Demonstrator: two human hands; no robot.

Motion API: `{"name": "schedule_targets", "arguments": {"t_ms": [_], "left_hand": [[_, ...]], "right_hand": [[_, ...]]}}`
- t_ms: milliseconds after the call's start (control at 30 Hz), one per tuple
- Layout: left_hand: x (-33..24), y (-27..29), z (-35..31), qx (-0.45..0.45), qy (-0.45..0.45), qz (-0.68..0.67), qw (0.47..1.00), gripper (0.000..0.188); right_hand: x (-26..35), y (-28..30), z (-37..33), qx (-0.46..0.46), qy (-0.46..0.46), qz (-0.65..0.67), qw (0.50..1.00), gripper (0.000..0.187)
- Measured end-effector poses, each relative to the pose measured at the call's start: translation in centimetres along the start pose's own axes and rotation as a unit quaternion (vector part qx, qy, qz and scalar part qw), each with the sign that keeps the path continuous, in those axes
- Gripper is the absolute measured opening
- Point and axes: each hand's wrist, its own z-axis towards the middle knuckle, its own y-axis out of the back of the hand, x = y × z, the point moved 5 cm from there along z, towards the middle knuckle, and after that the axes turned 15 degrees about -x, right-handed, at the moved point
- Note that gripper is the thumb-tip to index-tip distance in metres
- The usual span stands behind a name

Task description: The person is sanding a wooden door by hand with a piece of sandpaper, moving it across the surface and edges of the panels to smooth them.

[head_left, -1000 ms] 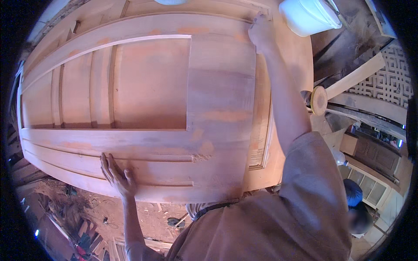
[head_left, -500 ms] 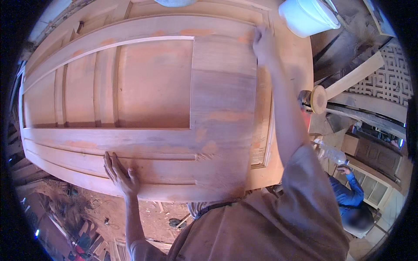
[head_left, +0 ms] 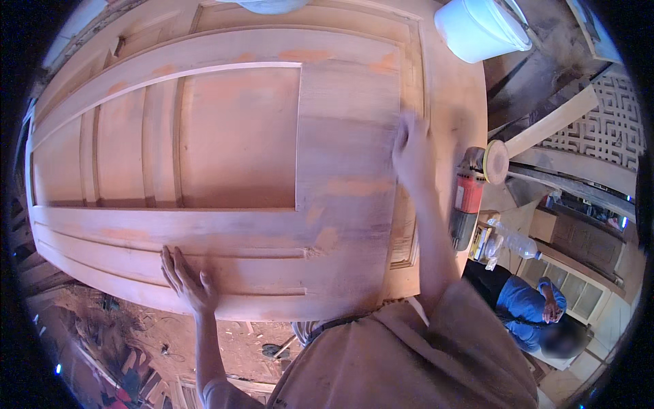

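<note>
A pale wooden door frame (head_left: 347, 157) with orange filler patches and a large opening lies flat in front of me, on top of another panelled door (head_left: 414, 68). My left hand (head_left: 193, 285) rests on the frame's near rail, fingers stretched out and apart, holding nothing. At the frame's right end, my right hand (head_left: 412, 150) is closed against the edge. It is smeared by motion, and whatever it grips is hidden within the fingers.
A red and black power tool (head_left: 467, 194) with a round sanding disc lies right of the frame. A white bucket (head_left: 480, 31) stands at the far right. Beyond the tool are a clear plastic bottle (head_left: 519, 245) and a person in blue (head_left: 521, 307). Wood scraps litter the floor.
My right hand has moved toward me along the frame's right edge, uncovering the power tool's body. My left hand stays in place. The person in blue has lowered an arm.
</note>
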Motion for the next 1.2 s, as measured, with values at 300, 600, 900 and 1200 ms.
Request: {"name": "schedule_targets", "arguments": {"t_ms": [300, 600, 900, 1200], "left_hand": [[-1.1, -0.8, 0.6, 0.002, 0.003, -0.012, 1.000, 0.075], [-0.9, -1.4, 0.8, -0.008, -0.017, -0.006, 1.000, 0.076], [-0.4, -0.1, 0.1, -0.007, 0.002, 0.007, 1.000, 0.078], [-0.6, -0.4, 0.7, -0.024, -0.009, -0.005, 1.000, 0.076]], "right_hand": [[-3.1, -5.0, 12.8, 0.137, -0.119, 0.005, 0.983, 0.017], [-4.6, -4.4, 10.3, 0.035, 0.013, -0.003, 0.999, 0.016], [-0.6, -0.2, 0.0, -0.021, 0.032, -0.008, 0.999, 0.007], [-1.3, -1.0, 2.5, 0.023, -0.017, 0.051, 0.998, 0.015]]}}
